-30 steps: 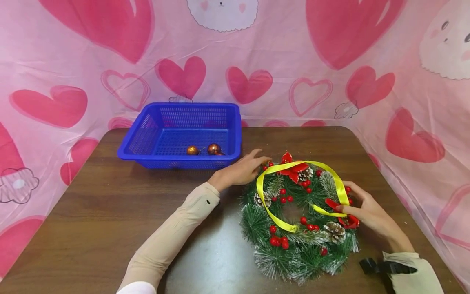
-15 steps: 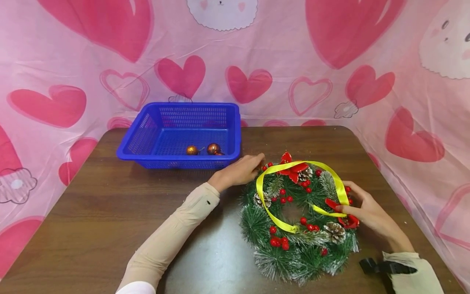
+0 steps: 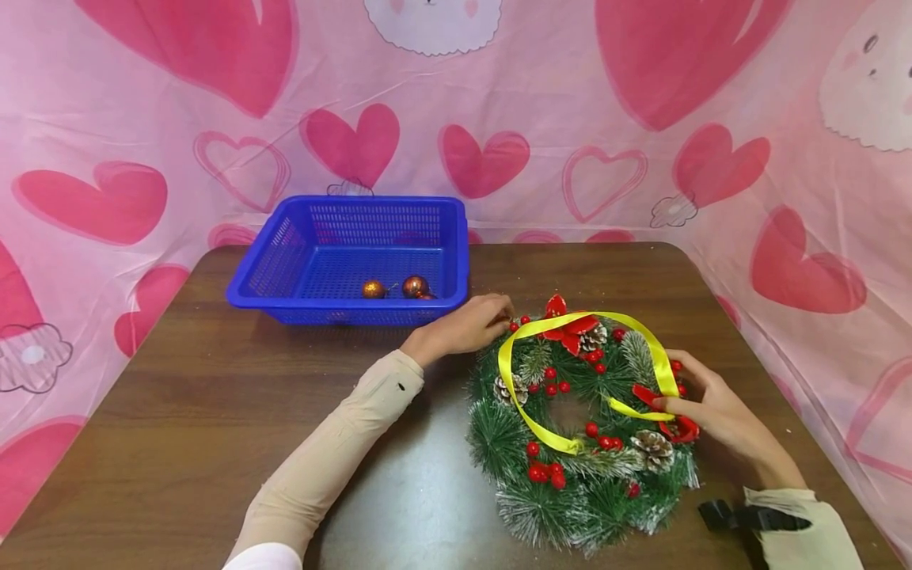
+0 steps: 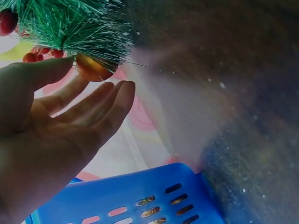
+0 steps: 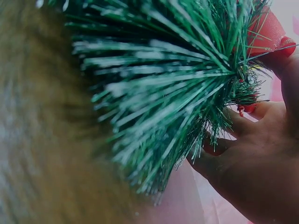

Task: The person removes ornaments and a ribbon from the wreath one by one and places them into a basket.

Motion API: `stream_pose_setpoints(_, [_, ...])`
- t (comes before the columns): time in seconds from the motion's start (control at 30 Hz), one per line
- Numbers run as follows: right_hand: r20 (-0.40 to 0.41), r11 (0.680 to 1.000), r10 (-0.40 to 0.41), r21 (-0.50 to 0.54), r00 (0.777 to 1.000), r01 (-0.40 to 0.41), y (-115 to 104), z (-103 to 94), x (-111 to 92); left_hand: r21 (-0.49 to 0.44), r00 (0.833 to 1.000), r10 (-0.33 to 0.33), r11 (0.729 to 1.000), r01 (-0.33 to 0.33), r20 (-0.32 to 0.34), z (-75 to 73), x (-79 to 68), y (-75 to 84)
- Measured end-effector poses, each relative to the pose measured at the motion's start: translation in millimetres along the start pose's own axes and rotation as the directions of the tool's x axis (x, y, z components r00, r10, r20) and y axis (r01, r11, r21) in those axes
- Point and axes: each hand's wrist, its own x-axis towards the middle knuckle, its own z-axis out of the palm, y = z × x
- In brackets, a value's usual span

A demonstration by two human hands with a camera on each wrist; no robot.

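A green wreath [image 3: 513,499] with snowy tips, red berries, pine cones and red flowers lies at the right of the table. My left hand [image 3: 465,324] is at its far left edge. In the left wrist view, thumb and index finger pinch a shiny orange-gold bauble [image 4: 95,68] against the green needles; the other fingers are loosely bent. The head view does not show this bauble. My right hand [image 3: 727,419] grips the wreath's right side, thumb on top by a red flower [image 3: 680,430], fingers partly hidden beyond the edge. A yellow ribbon [image 3: 507,364] loops over the wreath.
Behind the left hand stands a blue plastic basket [image 3: 245,289] with several baubles [image 3: 415,286] in it. Its right corner is close to that hand. The brown table [image 3: 214,412] ends at a pink heart-print cloth [image 3: 541,103] on the back and sides.
My left hand's fingers, stretched out over the far left edge of the wreath a second ago, have curled in. The right hand and the wreath stay in place.
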Motion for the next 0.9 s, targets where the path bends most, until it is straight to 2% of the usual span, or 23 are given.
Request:
stream_pose_setpoints(0.17, [0.000, 1.000, 0.003, -0.008, 1.000, -0.003, 1, -0.7, 0, -0.028, 1.000, 0.000, 1.000, 0.000, 0.004, -0.3, 0.6, -0.4])
stream_pose_setpoints(0.33, [-0.004, 1.000, -0.011, -0.012, 1.000, 0.011, 0, -0.7, -1, -0.003, 0.999, -0.011, 1.000, 0.011, -0.044, -1.3, 0.4, -0.1])
stream_pose_setpoints(0.5, [-0.010, 1.000, -0.024, -0.020, 1.000, 0.024, -1, -0.4, 0, -0.009, 0.998, -0.040, 0.999, 0.039, -0.059, -2.5, -0.3, 2.5])
stream_pose_setpoints(0.63, [-0.015, 0.999, -0.030, -0.027, 0.999, 0.030, -2, -0.5, 0, -0.009, 0.995, -0.026, 1.000, 0.025, -0.094, -2.4, -0.2, 6.3])
stream_pose_setpoints(0.77, [-0.011, 1.000, -0.026, -0.004, 1.000, 0.026, -1, -0.3, 0, 0.098, 0.989, 0.024, 0.995, -0.009, -0.149, -1.7, -0.6, 9.8])
stream_pose_setpoints(0.9, [-0.010, 1.000, -0.028, 0.005, 1.000, 0.028, 0, 0.7, 1, 0.247, 0.979, 0.085, 0.968, -0.038, -0.183, -0.4, -1.3, 14.1])
